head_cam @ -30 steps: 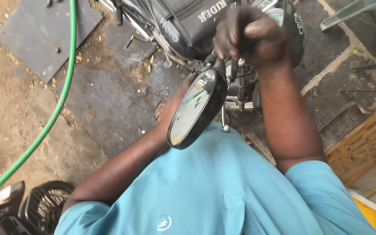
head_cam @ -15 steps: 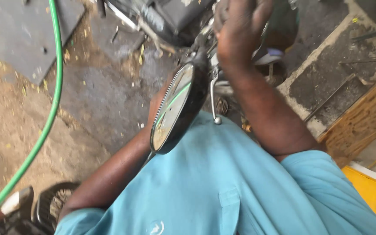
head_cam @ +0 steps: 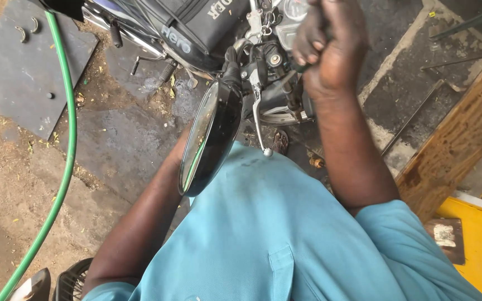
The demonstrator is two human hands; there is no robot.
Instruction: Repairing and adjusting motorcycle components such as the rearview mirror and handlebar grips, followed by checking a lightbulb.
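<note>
We look straight down over our own light-blue shirt (head_cam: 274, 234) at the front of a parked motorcycle (head_cam: 196, 28). Our right hand (head_cam: 330, 50) is balled into a tight fist around something at the handlebar, close above the speedometer dial (head_cam: 295, 8); what sits inside the fist is covered by the fingers (head_cam: 308, 39), so we cannot tell which part it clamps, only that the grip is fully closed. Our left forearm runs up from the lower left and passes behind the black rear-view mirror (head_cam: 210, 139), and the left hand is hidden there (we cannot tell whether its fingers are apart or together, or what they touch). The mirror hangs tilted, its glass face turned toward the left, its stem rising to the handlebar cluster just left of the fist. The silver brake lever (head_cam: 258, 114) drops from that same cluster, its ball end just above the shirt. The black padded cover on the tank (head_cam: 196, 17) lies up and left of the mirror. A green hose (head_cam: 68, 139) curves down the wet ground well left of the mirror, past a dark flat slab (head_cam: 23, 72) with small curved metal pieces on it. Right of the fist, a wooden plank (head_cam: 453, 134) slants beside a yellow surface (head_cam: 475, 239).
</note>
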